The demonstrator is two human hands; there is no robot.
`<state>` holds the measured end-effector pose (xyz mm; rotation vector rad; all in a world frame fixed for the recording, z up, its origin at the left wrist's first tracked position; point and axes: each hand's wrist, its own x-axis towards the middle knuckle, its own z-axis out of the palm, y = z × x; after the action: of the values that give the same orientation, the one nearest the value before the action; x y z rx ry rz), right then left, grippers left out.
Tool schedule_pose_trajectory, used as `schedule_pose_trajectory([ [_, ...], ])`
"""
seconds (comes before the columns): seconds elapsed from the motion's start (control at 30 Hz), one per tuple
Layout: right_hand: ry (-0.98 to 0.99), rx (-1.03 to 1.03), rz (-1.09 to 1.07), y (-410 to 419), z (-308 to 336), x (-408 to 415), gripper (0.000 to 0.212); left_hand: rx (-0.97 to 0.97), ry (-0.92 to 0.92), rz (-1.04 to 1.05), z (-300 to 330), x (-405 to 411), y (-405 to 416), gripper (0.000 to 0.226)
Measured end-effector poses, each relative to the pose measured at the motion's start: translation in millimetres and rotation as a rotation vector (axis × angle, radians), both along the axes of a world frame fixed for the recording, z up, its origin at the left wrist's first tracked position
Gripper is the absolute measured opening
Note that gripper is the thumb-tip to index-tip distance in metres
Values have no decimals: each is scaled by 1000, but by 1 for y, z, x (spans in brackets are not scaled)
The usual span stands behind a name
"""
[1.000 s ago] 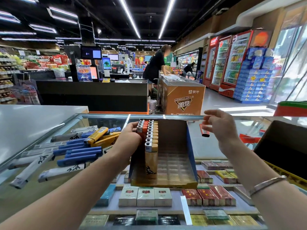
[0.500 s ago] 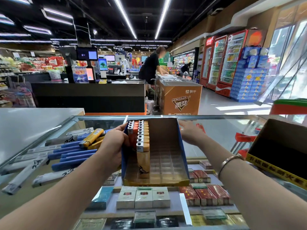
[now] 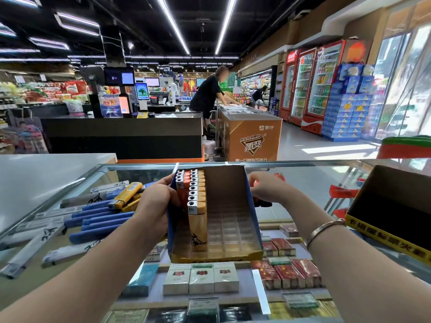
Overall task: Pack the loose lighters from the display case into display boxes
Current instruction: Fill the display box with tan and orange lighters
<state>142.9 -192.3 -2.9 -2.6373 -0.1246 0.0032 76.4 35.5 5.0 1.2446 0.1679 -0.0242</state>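
Observation:
A blue and yellow display box (image 3: pixel 215 257) stands on the glass counter in the middle of the view. Two rows of orange and wood-coloured lighters (image 3: pixel 197 201) fill its left side; the right slots hold nothing. My left hand (image 3: pixel 154 203) grips the box's left wall, thumb against the lighters. My right hand (image 3: pixel 265 190) sits just outside the right wall, fingers curled round a red lighter (image 3: pixel 263 203) that is mostly hidden. Loose blue lighters (image 3: pixel 98 220), yellow lighters (image 3: pixel 127 194) and white lighters (image 3: pixel 30 248) lie on the glass to the left.
A second open cardboard display box (image 3: pixel 391 206) with a yellow front strip stands at the right. Cigarette packs (image 3: pixel 201 278) lie under the glass top. A white counter (image 3: pixel 46 173) adjoins at the left. A person works at a freezer (image 3: pixel 250 136) beyond.
My right hand, with the red lighter, has come down from above the counter to the box's right wall. My left hand has stayed on the left wall.

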Motion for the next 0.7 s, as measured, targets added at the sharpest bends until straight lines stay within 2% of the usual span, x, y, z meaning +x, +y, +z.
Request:
schedule_pose_trajectory([
  [0.2, 90, -34, -133, -6, 6, -11, 53, -6, 4, -5, -1, -1, 0, 55],
  [0.27, 148, -22, -171, -12, 10, -14, 60, -15, 12, -8, -1, -1, 0, 57],
  [0.37, 154, 4, -196, -14, 9, -16, 46, -33, 11, -16, 0, -2, -1, 61],
  [0.53, 38, -114, -163, -5, 1, -15, 28, -20, 13, -9, -1, -2, -1, 69],
  [0.6, -89, -81, -160, -8, 1, -13, 28, -23, 17, -9, -1, -2, -1, 71],
  [0.7, -416, -10, -331, -23, -1, -10, 24, -19, 22, -10, -2, -1, -1, 70],
])
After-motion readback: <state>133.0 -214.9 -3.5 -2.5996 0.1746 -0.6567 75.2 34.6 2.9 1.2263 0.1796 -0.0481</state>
